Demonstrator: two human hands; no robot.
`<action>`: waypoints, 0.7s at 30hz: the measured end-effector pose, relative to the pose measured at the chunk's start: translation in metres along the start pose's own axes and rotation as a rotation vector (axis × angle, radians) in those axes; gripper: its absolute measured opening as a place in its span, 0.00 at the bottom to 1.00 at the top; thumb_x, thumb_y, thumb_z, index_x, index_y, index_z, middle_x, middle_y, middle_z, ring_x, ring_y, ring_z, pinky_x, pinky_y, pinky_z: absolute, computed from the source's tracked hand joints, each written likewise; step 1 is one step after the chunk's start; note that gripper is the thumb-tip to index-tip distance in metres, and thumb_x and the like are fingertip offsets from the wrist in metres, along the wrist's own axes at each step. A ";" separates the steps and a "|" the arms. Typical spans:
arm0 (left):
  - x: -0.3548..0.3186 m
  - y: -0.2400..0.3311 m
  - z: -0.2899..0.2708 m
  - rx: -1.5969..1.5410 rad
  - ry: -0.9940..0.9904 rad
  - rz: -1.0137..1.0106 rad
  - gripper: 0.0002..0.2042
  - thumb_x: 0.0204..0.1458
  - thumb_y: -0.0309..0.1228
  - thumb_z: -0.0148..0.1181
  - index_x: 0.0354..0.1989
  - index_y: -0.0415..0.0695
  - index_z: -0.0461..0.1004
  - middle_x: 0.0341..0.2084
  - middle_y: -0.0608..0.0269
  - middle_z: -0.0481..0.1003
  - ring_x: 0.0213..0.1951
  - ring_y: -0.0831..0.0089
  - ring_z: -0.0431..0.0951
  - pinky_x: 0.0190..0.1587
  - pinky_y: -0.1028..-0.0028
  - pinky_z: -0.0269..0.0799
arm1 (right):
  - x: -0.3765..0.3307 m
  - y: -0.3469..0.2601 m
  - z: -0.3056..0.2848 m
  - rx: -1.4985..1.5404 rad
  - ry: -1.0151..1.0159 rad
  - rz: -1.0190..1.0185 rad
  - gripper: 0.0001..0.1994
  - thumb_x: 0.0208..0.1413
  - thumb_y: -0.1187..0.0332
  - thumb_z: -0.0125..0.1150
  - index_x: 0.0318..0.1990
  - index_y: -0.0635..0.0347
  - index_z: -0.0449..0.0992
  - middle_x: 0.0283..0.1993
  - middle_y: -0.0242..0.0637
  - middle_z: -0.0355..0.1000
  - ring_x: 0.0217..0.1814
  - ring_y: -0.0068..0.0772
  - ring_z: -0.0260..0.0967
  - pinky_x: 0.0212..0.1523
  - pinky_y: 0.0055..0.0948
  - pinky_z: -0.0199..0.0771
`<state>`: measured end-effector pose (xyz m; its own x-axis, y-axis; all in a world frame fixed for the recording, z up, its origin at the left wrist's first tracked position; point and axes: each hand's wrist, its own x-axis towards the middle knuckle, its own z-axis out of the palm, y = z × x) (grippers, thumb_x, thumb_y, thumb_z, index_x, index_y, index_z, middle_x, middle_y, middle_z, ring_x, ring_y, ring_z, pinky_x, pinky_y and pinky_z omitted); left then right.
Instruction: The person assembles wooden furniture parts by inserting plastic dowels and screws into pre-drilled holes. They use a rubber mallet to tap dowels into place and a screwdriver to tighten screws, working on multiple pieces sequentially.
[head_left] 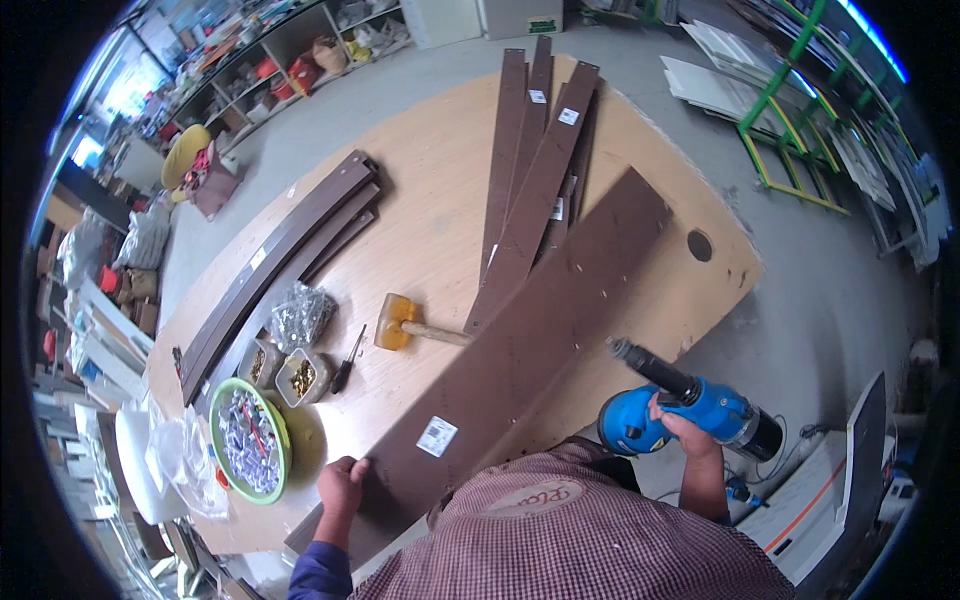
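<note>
A wide dark brown board (545,335) with a white label lies slantwise across the near side of the table, close to my body. My left hand (342,486) is closed on its near left edge. At the right, my right hand (688,432) is wrapped round a blue cordless drill (722,412), held up beyond the board's edge. The drill's black nose points to the upper left, apart from the board. Just past the board's far edge lies a mallet (396,322) with an amber head, its wooden handle reaching toward the board.
Narrow brown boards lie stacked at left (262,262) and fanned out at the far side (513,160). A green basin (285,462) of small packets, tubs of screws (303,377), a bag of hardware (301,316) and a screwdriver (349,360) sit at left. The table (440,140) has a round hole.
</note>
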<state>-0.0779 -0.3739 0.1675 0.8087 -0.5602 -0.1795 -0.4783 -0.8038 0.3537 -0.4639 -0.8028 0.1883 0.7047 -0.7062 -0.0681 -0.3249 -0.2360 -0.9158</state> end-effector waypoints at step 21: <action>-0.014 -0.043 0.034 -2.181 -0.886 -0.177 0.22 0.62 0.53 0.43 0.38 0.42 0.67 0.22 0.64 0.67 0.21 0.69 0.67 0.26 0.70 0.60 | 0.135 0.063 0.066 -0.181 0.789 0.205 0.20 0.59 0.52 0.62 0.47 0.60 0.80 0.45 0.43 0.79 0.44 0.42 0.76 0.45 0.40 0.75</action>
<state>-0.0803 -0.3378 0.1234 0.2163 -0.9307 -0.2949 0.9531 0.1358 0.2704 -0.3476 -0.8696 0.0952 -0.0059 -0.9911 0.1328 -0.5426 -0.1083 -0.8330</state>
